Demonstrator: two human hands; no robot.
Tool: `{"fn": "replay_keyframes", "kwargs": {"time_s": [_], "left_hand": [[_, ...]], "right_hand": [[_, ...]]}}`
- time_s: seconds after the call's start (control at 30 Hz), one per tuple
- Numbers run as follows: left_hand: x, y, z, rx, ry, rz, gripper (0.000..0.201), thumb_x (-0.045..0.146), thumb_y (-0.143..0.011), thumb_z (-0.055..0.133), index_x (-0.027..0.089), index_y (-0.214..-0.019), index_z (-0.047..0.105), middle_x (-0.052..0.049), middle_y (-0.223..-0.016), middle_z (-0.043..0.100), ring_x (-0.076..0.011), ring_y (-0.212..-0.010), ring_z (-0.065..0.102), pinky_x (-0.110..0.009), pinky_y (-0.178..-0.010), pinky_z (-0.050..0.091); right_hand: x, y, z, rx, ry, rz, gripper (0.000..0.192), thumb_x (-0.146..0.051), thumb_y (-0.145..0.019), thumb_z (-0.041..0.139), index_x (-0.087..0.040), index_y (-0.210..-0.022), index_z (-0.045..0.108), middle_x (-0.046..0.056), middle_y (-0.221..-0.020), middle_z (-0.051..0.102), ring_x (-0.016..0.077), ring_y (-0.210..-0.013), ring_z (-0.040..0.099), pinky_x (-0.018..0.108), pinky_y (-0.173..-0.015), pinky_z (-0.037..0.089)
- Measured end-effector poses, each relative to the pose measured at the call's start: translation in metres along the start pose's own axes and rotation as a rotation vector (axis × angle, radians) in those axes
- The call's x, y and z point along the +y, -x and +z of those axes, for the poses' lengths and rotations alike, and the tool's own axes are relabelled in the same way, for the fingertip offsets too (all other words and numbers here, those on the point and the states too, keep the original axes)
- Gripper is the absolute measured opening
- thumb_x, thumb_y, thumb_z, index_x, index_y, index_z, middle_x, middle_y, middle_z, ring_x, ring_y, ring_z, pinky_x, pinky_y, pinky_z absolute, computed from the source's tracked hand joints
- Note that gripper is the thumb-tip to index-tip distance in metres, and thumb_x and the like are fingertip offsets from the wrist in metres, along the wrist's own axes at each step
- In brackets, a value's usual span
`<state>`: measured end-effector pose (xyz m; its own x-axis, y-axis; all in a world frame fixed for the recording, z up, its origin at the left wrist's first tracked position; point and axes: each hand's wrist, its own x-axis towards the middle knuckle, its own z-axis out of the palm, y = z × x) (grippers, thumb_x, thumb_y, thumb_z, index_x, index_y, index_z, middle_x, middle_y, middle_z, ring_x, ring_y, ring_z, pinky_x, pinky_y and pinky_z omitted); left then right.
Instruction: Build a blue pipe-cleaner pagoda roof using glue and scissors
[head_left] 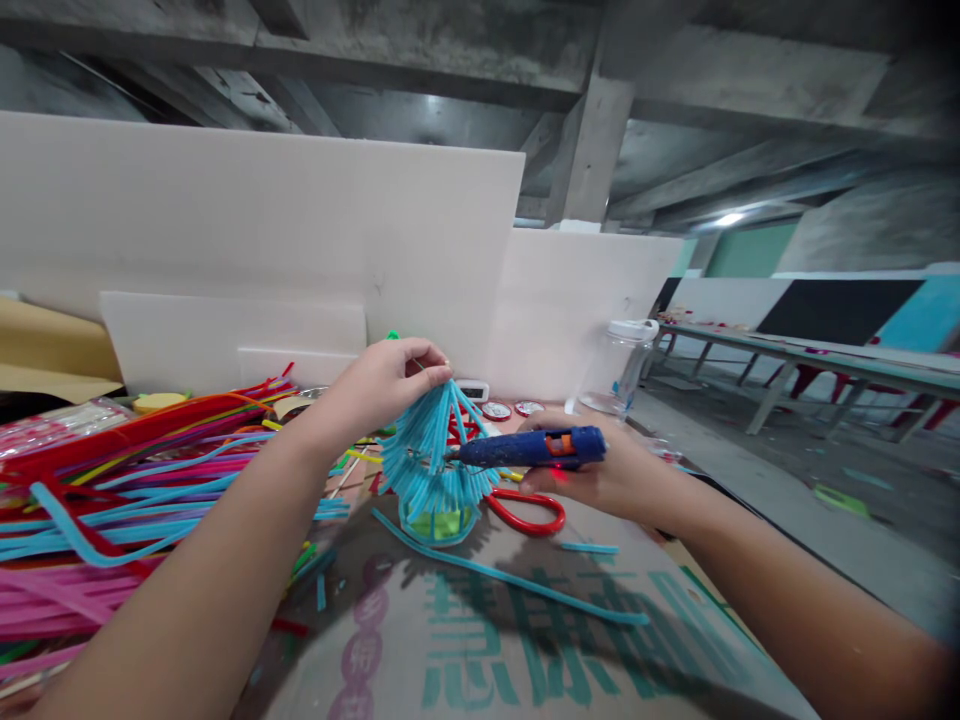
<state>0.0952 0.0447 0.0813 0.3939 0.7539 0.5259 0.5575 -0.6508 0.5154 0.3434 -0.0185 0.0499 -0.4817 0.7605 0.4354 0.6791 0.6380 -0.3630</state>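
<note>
white foam boards [262, 220] stand along the back of the bench. cardboard sheet [525, 640] with green printed characters covers the work surface. big heap of pipe cleaners [127, 490], pink, red, blue, piled at the left edge.

centre of the cardboard: blue pipe-cleaner lantern [435, 465], a rounded cage of bent blue stems gathered at the top, something green inside its base. it sits on the cardboard, upright.

left hand [382, 385] above it, fingertips pressed together, pinching the gathered top ends of the stems.

right hand [600, 475] wrapped closed around a blue glue gun [536, 448], held level, nozzle pointing left and touching the lantern's side about mid-height.

red-handled scissors [525, 510] lie on the cardboard just under the gun, beside the lantern. one loose blue stem [510, 575] lies diagonally in front. clear plastic bottle [626, 365] stands near the back right corner, well apart from the hands.
</note>
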Motion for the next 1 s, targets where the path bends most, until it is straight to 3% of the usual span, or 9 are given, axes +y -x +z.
{"fn": "replay_keyframes", "kwargs": {"time_s": [0.2,0.37,0.5,0.77,1.0], "left_hand": [[0.0001,0.0002,0.0002,0.009,0.019,0.013,0.018,0.037,-0.083,0.058,0.022,-0.082,0.067,0.001,-0.054,0.056,-0.0172,-0.06,0.058,-0.025,-0.053,0.039],[-0.0006,0.0001,0.0005,0.004,0.002,0.015,0.02,0.038,-0.085,0.057,0.021,-0.084,0.067,0.001,-0.054,0.056,-0.0173,-0.061,0.058,-0.025,-0.053,0.04],[-0.0011,-0.0001,0.0004,-0.005,-0.003,0.008,0.02,0.039,-0.085,0.057,0.021,-0.085,0.067,0.0,-0.055,0.057,-0.0181,-0.063,0.059,-0.025,-0.052,0.04],[-0.0011,0.0002,0.0,-0.001,0.007,0.014,0.02,0.04,-0.084,0.058,0.022,-0.083,0.067,0.0,-0.054,0.056,-0.0187,-0.063,0.06,-0.026,-0.052,0.04],[0.0014,0.0,0.0009,0.008,0.021,0.0,0.021,0.041,-0.083,0.058,0.022,-0.081,0.067,-0.001,-0.054,0.056,-0.0186,-0.062,0.059,-0.026,-0.051,0.04]], "right_hand": [[0.0049,-0.0002,-0.0031,-0.008,-0.136,0.032,0.032,-0.043,-0.08,0.069,-0.019,-0.101,0.068,0.003,-0.084,0.071,0.0168,-0.072,0.064,0.024,-0.061,0.05],[0.0034,-0.0001,-0.0024,-0.01,-0.132,-0.004,0.035,-0.042,-0.081,0.069,-0.021,-0.11,0.065,0.006,-0.103,0.071,0.0201,-0.088,0.066,0.027,-0.073,0.052],[0.0027,0.0008,-0.0042,-0.01,-0.1,-0.025,0.037,-0.039,-0.082,0.068,-0.021,-0.114,0.064,0.006,-0.102,0.07,0.0221,-0.096,0.065,0.029,-0.08,0.052],[0.0031,0.0012,-0.004,-0.024,-0.104,-0.01,0.037,-0.041,-0.081,0.069,-0.022,-0.113,0.065,0.005,-0.1,0.072,0.0198,-0.086,0.067,0.028,-0.074,0.052],[0.0033,0.0017,-0.0019,0.025,-0.028,-0.03,0.039,-0.044,-0.08,0.07,-0.024,-0.113,0.066,0.006,-0.106,0.072,0.023,-0.095,0.067,0.032,-0.083,0.051]]}}
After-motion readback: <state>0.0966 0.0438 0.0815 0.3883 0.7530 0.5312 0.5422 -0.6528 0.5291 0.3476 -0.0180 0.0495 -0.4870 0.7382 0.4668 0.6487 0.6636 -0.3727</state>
